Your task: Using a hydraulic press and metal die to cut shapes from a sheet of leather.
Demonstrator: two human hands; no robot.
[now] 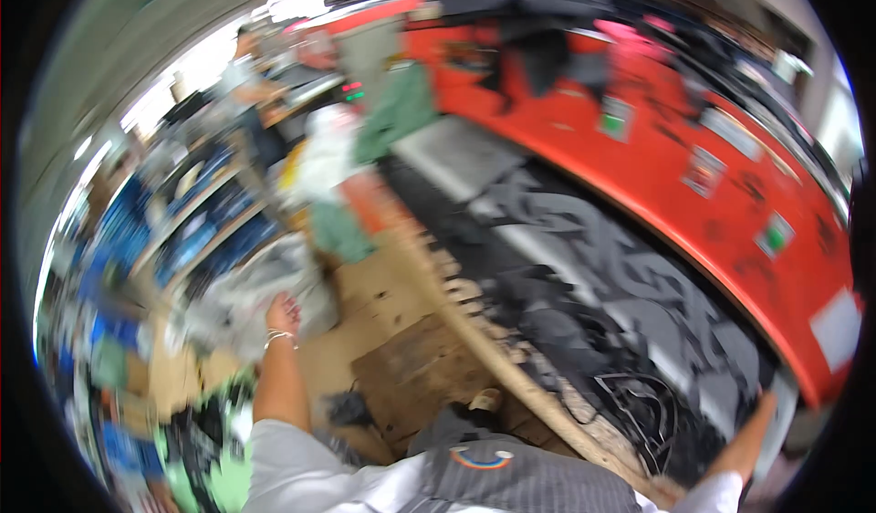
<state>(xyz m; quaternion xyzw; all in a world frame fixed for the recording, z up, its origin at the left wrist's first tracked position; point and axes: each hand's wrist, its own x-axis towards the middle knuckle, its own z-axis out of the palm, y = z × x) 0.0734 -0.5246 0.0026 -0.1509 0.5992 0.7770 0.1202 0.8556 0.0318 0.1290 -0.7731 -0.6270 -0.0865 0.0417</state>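
Observation:
My left hand (284, 313), a bracelet at its wrist, is held out over the floor in front of a large clear plastic bag (260, 294). Its fingers look partly curled but are blurred, and nothing can be made out in them. Far to the right, my right hand (765, 402) reaches to the end of a low shelf, beside dark sheet material with grey curved shapes (630, 266). The fingers there are too smeared to read, and whether they touch the sheet cannot be told. Black scraps (547, 321) lie heaped along the shelf.
A red panel (639, 157) with small cards and pockets rises above the shelf. The shelf's wooden edge (474, 353) runs diagonally past me. Brown cardboard (415, 367) covers the floor. Racks of blue items (210, 212) stand at left, and another person (251, 88) is at the back.

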